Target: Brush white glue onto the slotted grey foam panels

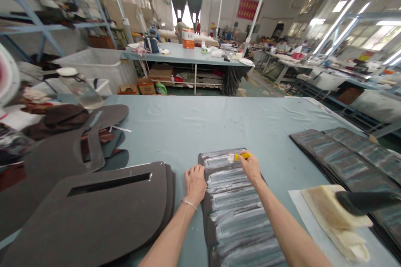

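Note:
My right hand (pixel 250 166) is closed around the yellow handle of a paintbrush (pixel 242 156). Its pale bristles touch the far end of a long dark panel (pixel 238 200), which is streaked with whitish wet coating across its ribbed strips. My left hand (pixel 195 181), with a bracelet at the wrist, rests at the panel's left edge; its fingers are bent together against the edge, and whether they pinch it is hidden. To the left lies a stack of plain dark panels (pixel 119 204) with a long slot in the top one.
At right, a cream-coloured container (pixel 332 208) with a black handle-like part stands on a white sheet (pixel 297 204). Beyond it lie coated dark panels (pixel 354 154). A jar (pixel 81 87) leans at the far left of the blue table (pixel 188 125). Another table (pixel 175 53) stands behind.

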Tool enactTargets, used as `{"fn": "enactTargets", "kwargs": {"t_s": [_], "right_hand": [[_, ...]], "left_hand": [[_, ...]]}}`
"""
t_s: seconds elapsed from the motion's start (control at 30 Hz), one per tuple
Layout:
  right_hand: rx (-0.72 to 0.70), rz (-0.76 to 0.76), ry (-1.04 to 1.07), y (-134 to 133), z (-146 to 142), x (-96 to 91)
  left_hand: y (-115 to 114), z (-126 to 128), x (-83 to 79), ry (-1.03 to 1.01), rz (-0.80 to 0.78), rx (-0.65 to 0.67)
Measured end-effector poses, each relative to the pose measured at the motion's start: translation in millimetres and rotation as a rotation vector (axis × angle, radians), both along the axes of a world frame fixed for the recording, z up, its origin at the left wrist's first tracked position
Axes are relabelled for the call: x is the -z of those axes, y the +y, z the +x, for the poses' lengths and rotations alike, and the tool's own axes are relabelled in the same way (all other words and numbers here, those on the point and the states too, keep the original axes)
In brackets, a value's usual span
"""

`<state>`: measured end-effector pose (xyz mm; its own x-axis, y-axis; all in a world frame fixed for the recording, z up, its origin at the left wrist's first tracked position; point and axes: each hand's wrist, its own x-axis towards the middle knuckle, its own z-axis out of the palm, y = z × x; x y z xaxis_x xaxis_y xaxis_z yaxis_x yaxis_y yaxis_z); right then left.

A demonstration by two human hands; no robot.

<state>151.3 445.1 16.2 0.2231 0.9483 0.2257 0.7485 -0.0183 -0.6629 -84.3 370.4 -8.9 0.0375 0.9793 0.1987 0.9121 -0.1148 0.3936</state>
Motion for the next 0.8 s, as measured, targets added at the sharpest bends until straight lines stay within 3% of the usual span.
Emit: {"fn": "enactTargets", "kwargs": {"t_s": [0.13, 0.27, 0.37, 0.5, 0.67, 0.73, 0.8], "right_hand": [[0.135, -0.011, -0.147, 11, 42, -7.6], [0.066, -0.034, -0.166, 12, 42, -12.6], [0.135, -0.020, -0.176, 11, 39, -16.6], [0.117, 0.047, -0.090, 2, 10, -23.9], [-0.193, -0.100, 0.267, -16, -56, -20.9], [-0.173, -0.126, 0.281, -15, -68, -17.5], [-0.038, -0.054, 0.248, -9, -74, -15.6]], "left_hand": [[-1, 0, 0.7, -0.006, 0.011, -0.009], [0, 0, 0.9, -0.019, 0.016, -0.016], [0, 1, 0.1, -0.024, -0.001, -0.016], [1, 2, -0.9, -0.025, -0.020, -0.039], [-1, 2, 0.9, -0.033, -0.001, -0.042], [-1, 2, 1.8, -0.045, 0.004, -0.041], [2, 2, 2.1, -0.067, 0.005, -0.062]]}}
